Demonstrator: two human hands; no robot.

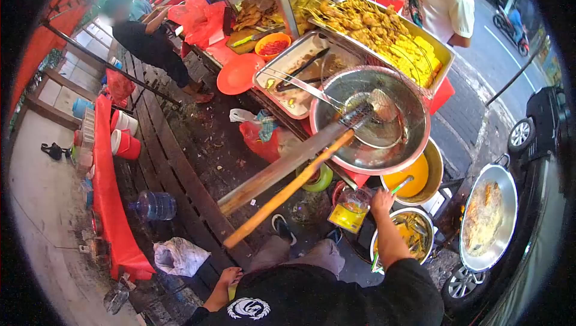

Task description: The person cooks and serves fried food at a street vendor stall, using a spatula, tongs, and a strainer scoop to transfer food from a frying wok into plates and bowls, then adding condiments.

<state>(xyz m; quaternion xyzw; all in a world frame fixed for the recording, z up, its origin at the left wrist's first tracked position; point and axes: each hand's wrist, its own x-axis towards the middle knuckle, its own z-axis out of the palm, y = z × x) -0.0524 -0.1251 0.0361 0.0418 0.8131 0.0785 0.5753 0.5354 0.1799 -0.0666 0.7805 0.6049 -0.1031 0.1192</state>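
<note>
My right hand (pixel 382 201) is closed at the edge of a clear plastic container (pixel 351 209) with yellow in its lower part, probably gripping it; the fingertips are partly hidden. Beside this hand stand a pot of orange-yellow liquid (pixel 433 187) with a green-handled utensil (pixel 402 184) leaning in it, and a bowl of yellow liquid with dark pieces (pixel 414 233). Down by my lap, my left hand (pixel 230 277) has curled fingers; a bit of yellow shows under it. A large metal basin (pixel 414 146) ahead holds a wire strainer (pixel 383 105) and long wooden-handled tools (pixel 288 191).
A wok of bubbling oil (pixel 489 218) stands at right, near a parked car (pixel 543 122). Trays of fried food (pixel 384 38) and a metal tray with tongs (pixel 300 80) sit ahead. People stand beyond the stall. A water jug (pixel 155 205) lies on the left bench.
</note>
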